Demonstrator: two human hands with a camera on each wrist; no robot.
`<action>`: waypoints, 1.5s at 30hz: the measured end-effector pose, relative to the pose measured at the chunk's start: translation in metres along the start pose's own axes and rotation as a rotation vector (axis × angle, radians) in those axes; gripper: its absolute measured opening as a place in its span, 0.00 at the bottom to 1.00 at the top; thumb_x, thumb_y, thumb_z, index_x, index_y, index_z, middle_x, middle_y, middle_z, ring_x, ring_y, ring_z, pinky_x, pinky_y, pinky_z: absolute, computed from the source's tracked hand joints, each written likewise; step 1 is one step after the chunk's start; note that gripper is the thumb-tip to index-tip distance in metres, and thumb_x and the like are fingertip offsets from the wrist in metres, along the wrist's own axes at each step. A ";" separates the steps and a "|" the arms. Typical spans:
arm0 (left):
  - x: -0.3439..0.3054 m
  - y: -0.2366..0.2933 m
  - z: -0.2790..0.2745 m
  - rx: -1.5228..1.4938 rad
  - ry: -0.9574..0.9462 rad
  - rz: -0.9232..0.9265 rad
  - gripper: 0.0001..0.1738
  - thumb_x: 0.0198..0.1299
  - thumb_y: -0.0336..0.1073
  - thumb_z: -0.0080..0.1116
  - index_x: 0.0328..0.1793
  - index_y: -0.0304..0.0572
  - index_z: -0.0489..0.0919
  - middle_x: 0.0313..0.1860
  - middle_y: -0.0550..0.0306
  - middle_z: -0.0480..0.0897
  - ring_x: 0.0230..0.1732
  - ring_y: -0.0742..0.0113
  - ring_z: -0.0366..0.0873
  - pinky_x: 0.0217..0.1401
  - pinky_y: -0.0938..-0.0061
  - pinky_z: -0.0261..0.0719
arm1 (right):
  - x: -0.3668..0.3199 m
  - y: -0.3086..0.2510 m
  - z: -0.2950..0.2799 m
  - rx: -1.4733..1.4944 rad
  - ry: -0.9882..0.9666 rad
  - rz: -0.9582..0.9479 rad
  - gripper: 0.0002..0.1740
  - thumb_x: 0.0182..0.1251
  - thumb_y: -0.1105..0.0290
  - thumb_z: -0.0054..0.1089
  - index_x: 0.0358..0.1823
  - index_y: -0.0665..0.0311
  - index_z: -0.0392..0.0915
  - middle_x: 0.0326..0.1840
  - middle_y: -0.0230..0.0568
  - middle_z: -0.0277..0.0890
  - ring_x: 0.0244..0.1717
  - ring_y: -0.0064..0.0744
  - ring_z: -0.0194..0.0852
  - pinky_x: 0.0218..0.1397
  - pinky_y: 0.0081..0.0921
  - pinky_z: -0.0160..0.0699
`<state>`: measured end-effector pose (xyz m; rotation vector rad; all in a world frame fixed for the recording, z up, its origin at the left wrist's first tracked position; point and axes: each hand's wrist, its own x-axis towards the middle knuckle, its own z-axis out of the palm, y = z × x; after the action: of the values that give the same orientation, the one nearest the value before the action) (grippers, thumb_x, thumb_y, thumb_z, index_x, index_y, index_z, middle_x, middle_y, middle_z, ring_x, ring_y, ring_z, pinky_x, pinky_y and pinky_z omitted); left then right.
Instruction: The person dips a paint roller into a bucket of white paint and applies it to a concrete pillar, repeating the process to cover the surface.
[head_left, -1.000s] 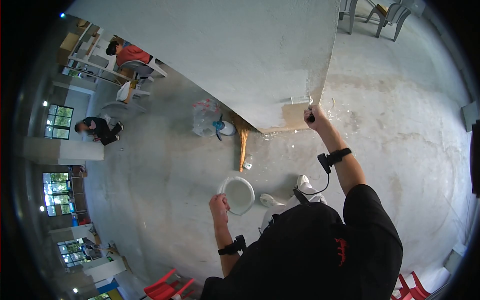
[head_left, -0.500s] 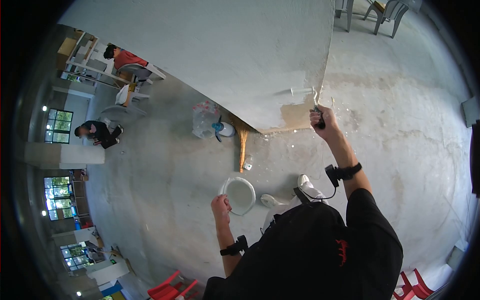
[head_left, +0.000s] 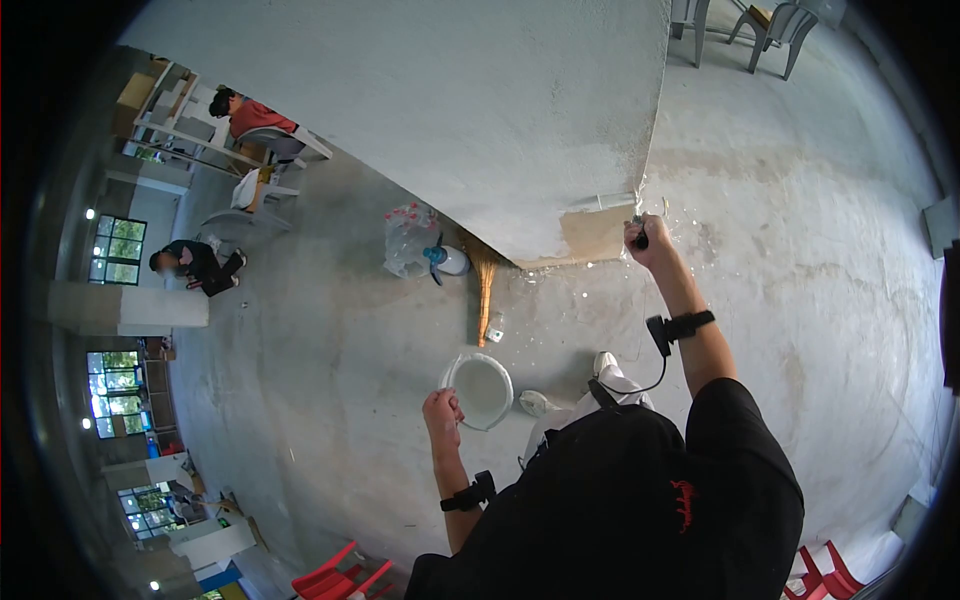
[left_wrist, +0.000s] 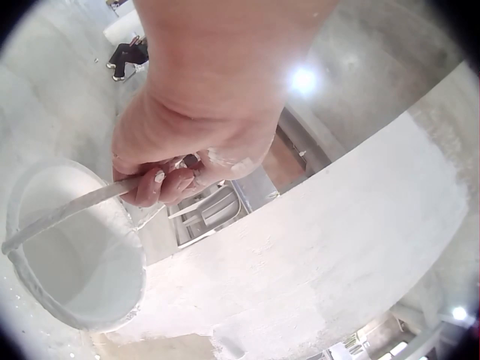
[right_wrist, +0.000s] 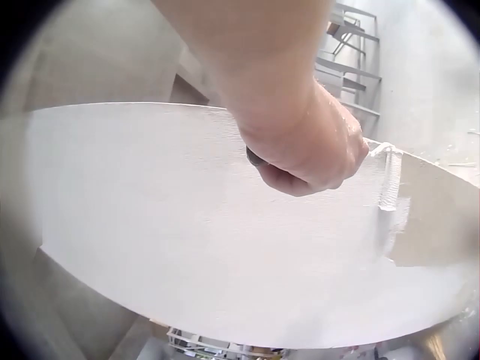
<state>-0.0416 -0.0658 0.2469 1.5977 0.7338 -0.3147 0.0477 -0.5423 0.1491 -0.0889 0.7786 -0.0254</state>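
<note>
The roller [right_wrist: 390,181], gripped by right fingers [right_wrist: 289,182], has been shifted toward the bare patch [head_left: 595,236], presumably for coating. The bucket handle [left_wrist: 71,213] is held by left fingers [left_wrist: 149,189].

The floor [head_left: 330,340] is grey and hard, with some light brown stains on it. At its edge by the big wall [head_left: 450,100] there is a see-through plastic bag [head_left: 402,246] with red marks. Just beside the bag is a spray bottle [head_left: 454,262] with a blue top. A straw broom [head_left: 486,290] is near the corner where the floor's edge bends; it is hard to tell if it leans or lies. A small clear container [head_left: 496,327] is right by its thin end. Little white specks [head_left: 585,295] dot the floor around there. A person's white shoes [head_left: 537,403] rest farther out from that edge. Grey chairs [head_left: 782,30] stand well apart, near another edge.
</note>
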 end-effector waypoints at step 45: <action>-0.005 0.012 0.016 0.099 -0.076 0.008 0.06 0.57 0.31 0.52 0.33 0.35 0.71 0.17 0.64 0.65 0.11 0.77 0.57 0.13 0.79 0.56 | -0.234 -0.022 0.102 0.194 -0.495 -0.028 0.16 0.75 0.64 0.36 0.41 0.74 0.60 0.24 0.30 0.56 0.16 0.15 0.53 0.15 0.12 0.58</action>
<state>-0.0345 -0.0823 0.2562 1.6725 0.6620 -0.4100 -0.0472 -0.5440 0.3874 0.0768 0.2778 -0.1016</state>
